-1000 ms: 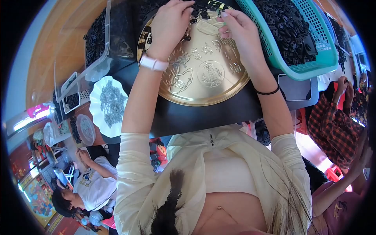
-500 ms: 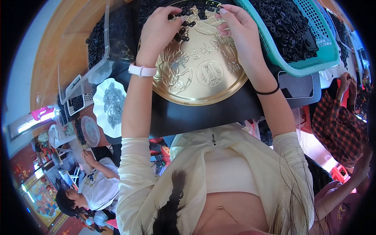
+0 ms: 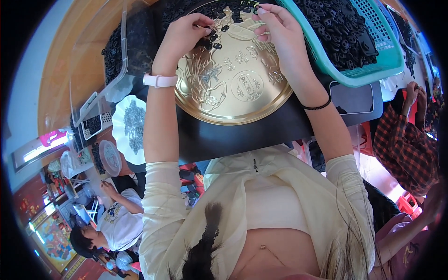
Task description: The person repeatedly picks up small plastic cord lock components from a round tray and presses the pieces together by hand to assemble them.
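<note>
Left hand (image 3: 179, 42): thumb and fingers curled close together beside loose black pieces (image 3: 217, 45); cannot tell whether they grip one.
Right hand (image 3: 283, 39): thumb and forefinger pinched on a small black piece (image 3: 257, 6), largely covered; other fingers half curled.
Gold tray (image 3: 242, 109): on the dark bench (image 3: 224, 140), under both hands; far edge cut off by the picture's top, black pieces crowded there and hard to separate.
Open room: tray's near half bare, bench strip before it; teal basket (image 3: 359, 83) close outside the right hand.
Since the earlier frames: left hand shifted leftward, uncovering more embossing; right remains far right on the tray.
</note>
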